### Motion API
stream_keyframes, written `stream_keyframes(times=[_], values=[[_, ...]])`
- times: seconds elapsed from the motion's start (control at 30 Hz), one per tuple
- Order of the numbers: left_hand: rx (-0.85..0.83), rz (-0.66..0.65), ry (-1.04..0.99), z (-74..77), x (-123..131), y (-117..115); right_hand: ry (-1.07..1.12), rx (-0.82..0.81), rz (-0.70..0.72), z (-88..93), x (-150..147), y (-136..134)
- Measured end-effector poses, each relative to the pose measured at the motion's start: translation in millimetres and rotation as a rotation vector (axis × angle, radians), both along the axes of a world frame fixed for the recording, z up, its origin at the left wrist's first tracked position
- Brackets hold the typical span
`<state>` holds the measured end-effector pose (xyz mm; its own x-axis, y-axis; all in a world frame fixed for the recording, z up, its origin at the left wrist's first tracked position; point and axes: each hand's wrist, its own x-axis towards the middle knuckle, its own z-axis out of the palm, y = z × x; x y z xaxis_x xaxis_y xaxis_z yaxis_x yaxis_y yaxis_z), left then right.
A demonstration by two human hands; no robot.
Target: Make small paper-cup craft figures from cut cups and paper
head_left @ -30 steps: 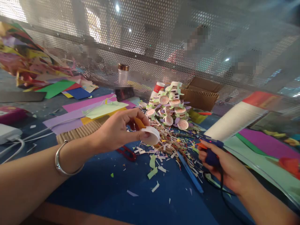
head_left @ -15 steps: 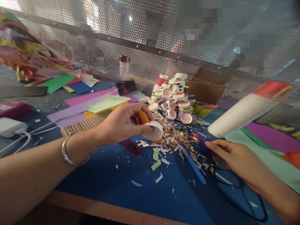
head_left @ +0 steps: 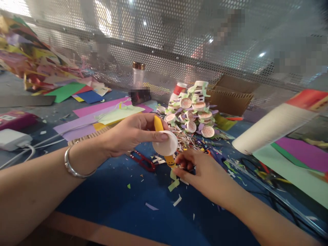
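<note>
My left hand (head_left: 138, 133) pinches a shallow white paper cup piece (head_left: 164, 147) between thumb and fingers. A yellow strip (head_left: 159, 123) passes behind it, and its lower end, with a small face drawn on it, shows below the rim. Close by that lower end is my right hand (head_left: 194, 171), its fingers half curled and the thumb apart from them. Whether it touches the strip is unclear. Behind the right hand lies a dark blue tool (head_left: 217, 157), probably a glue gun, partly hidden. Red-handled scissors (head_left: 143, 160) rest under the left hand.
A stack of cup pieces with paper tabs (head_left: 196, 109) stands at the back amid paper scraps (head_left: 174, 185). A white tube with a red end (head_left: 271, 126) leans at right. Coloured sheets (head_left: 89, 114), a white charger (head_left: 15, 139) and a clear bottle (head_left: 138, 76) are at left and back.
My right hand has let go of the dark blue tool and moved left to the strip's lower end. The left hand has turned the cup piece, showing more of its round face.
</note>
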<state>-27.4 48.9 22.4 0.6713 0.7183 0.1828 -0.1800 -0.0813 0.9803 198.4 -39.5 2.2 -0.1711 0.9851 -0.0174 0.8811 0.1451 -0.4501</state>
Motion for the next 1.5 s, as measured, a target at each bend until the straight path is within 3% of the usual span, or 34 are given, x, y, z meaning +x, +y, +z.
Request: stream_keyframes(times=[0.27, 0.53, 0.93, 1.33, 1.5], values=[[0.032, -0.047, 0.068, -3.9, -2.7, 7.2, 0.153, -0.094, 0.056, -3.2, 3.3, 1.6], [0.153, 0.025, 0.112, -4.8, -2.5, 8.7, 0.164, -0.074, 0.104, -4.1, 6.7, -1.2], [0.187, 0.049, 0.099, -3.8, -0.8, 6.2, 0.162, -0.079, 0.141, -4.0, -1.9, -4.7], [0.077, 0.014, 0.038, -1.4, -0.8, 5.0, 0.335, 0.198, 0.125, 18.9, 3.2, -16.3], [-0.017, -0.14, 0.024, -0.4, -4.4, 2.8, 0.387, 0.228, 0.087, 14.9, 8.7, -16.6]])
